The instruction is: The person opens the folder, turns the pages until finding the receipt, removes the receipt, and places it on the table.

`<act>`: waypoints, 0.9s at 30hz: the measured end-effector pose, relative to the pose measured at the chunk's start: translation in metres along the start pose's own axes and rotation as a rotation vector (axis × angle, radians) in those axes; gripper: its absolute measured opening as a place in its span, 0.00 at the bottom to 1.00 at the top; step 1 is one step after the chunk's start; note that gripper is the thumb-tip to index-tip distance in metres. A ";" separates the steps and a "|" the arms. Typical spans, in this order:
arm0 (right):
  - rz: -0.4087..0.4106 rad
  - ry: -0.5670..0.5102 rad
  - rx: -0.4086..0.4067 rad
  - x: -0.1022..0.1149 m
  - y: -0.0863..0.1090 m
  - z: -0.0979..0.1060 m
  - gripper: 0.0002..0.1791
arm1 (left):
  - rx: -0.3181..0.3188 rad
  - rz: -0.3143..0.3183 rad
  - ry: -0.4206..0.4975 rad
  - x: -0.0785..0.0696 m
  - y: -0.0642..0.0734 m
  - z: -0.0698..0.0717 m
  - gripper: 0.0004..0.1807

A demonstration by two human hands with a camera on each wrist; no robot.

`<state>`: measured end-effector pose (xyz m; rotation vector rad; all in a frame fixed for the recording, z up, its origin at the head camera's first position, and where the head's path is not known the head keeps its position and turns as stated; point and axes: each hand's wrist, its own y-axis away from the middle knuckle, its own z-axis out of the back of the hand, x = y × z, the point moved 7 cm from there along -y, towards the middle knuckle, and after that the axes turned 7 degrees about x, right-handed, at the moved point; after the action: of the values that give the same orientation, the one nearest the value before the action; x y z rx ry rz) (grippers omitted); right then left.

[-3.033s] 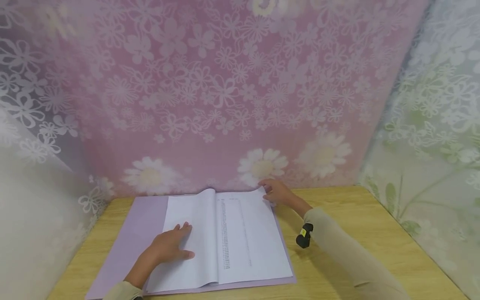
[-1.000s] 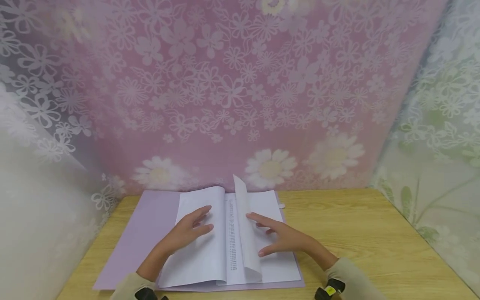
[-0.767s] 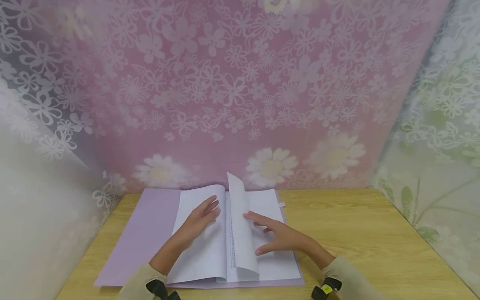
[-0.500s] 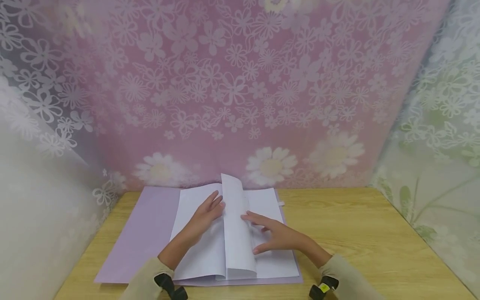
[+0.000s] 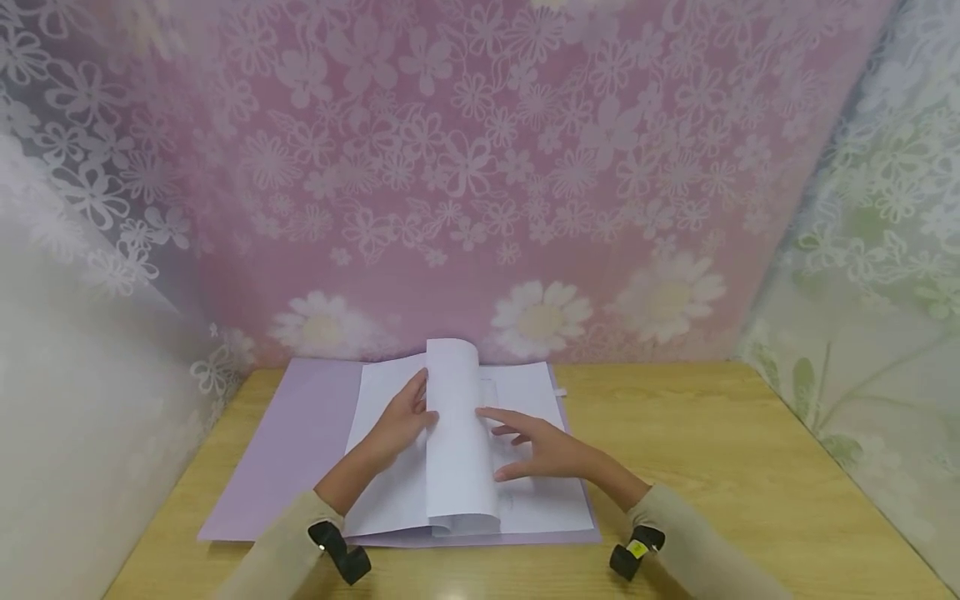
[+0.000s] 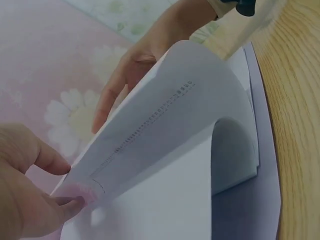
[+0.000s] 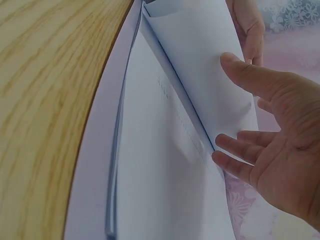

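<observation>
A lilac folder (image 5: pixel 288 454) lies spread on the table with white printed sheets inside. One page (image 5: pixel 457 433) stands curled up near the middle, bent over toward the left. My left hand (image 5: pixel 393 429) pinches its left edge, thumb in front and fingers partly hidden behind; the left wrist view shows printed lines on this page (image 6: pixel 150 120). Against the page's right side, the fairly straight fingers of my right hand (image 5: pixel 551 450) reach, thumb spread apart. In the right wrist view this hand (image 7: pixel 285 145) is beside the raised page (image 7: pixel 195 60), above a printed sheet (image 7: pixel 160 180).
Turned sheets (image 5: pixel 367 492) rest on the left side of the folder. A small white tab (image 5: pixel 560 392) juts out at its right edge. The wooden table (image 5: pixel 712 467) meets a pink floral backdrop (image 5: pixel 450 225) behind. Black devices (image 5: pixel 628 558) sit at both wrists.
The page at the right was lifted by its upper corner, then curled over leftward. My left hand moved up to it and now pinches its edge; the right hand shifted slightly left.
</observation>
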<state>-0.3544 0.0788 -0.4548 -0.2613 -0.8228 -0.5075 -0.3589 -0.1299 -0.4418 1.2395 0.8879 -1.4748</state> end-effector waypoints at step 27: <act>-0.066 0.143 0.060 0.025 -0.030 -0.024 0.42 | -0.060 0.126 -0.582 0.020 0.027 0.033 0.48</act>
<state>-0.3407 0.0351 -0.4516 -0.1407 -0.7078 -0.5555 -0.3419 -0.1725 -0.4529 0.7381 0.4489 -1.5721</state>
